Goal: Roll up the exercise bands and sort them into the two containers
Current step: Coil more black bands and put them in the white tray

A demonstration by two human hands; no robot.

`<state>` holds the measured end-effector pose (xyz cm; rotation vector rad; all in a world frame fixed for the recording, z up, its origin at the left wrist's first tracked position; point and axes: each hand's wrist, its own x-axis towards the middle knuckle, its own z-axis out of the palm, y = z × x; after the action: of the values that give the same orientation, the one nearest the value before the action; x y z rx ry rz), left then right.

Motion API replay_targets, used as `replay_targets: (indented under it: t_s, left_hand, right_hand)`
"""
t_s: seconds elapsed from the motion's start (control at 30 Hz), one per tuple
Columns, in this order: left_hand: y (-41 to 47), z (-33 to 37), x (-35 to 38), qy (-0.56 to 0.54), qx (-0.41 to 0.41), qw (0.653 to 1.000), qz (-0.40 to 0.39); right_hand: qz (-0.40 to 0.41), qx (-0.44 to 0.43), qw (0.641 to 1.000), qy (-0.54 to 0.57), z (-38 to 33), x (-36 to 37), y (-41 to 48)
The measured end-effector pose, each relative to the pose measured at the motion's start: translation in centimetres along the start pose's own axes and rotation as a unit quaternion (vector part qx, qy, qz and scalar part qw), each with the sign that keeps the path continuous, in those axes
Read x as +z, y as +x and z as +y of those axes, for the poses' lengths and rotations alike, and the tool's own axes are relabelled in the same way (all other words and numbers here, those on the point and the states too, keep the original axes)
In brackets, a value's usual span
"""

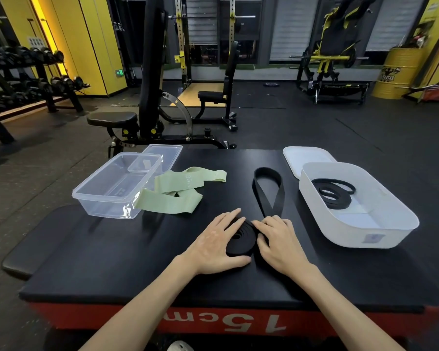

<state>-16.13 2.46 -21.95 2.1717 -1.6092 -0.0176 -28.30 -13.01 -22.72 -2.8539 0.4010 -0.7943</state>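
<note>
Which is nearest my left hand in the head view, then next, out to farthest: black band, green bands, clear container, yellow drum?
1. Black band, touching the left hand, centre front.
2. Green bands, beyond, to the left.
3. Clear container, farther left.
4. Yellow drum, far back right on the floor.

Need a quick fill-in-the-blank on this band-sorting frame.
The rolled band inside the white plastic container is ____.
The clear plastic container is ____.
The flat green elastic bands lie beside the ____ container.
The left hand and right hand coil the long black rubber band ____ the two containers.
Answers: black; empty; clear; between
</note>
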Motion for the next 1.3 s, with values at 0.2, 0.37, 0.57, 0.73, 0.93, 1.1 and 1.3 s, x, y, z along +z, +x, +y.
replay_targets:
  t_s: [0.2,0.37,0.57,0.73,0.93,1.1,1.3]
  left_hand:
    - [0.0,-0.1,0.0,0.061,0.014,0.998,0.011]
    - [0.4,-0.9,-0.8,0.109,-0.042,0.992,0.041]
    - [0.6,0.8,0.0,0.138,-0.15,0.978,0.039]
    - [0.8,3.0,1.1,0.168,-0.235,0.956,0.056]
    - [0.5,1.7,0.0,0.09,-0.154,0.983,-0.03]
    - [0.0,0.5,-0.2,0.053,-0.097,0.993,-0.041]
    - [-0.1,0.7,0.0,0.116,-0.092,0.989,-0.003]
  right_hand:
    - [-0.027,-0.021,0.999,-0.012,0.5,0.0,0.0]
    - [-0.062,-0.05,0.995,-0.06,1.3,-0.3,0.6]
    - [-0.05,-0.068,0.992,-0.095,1.0,0.4,1.9]
    - [-0.04,-0.079,0.989,-0.118,0.7,0.4,1.9]
    - [-0.027,-0.143,0.983,-0.112,1.5,0.3,2.0]
    - [-0.09,-0.108,0.99,-0.026,3.2,-1.0,1.7]
    - [-0.076,-0.079,0.994,-0.016,2.6,-1.1,1.7]
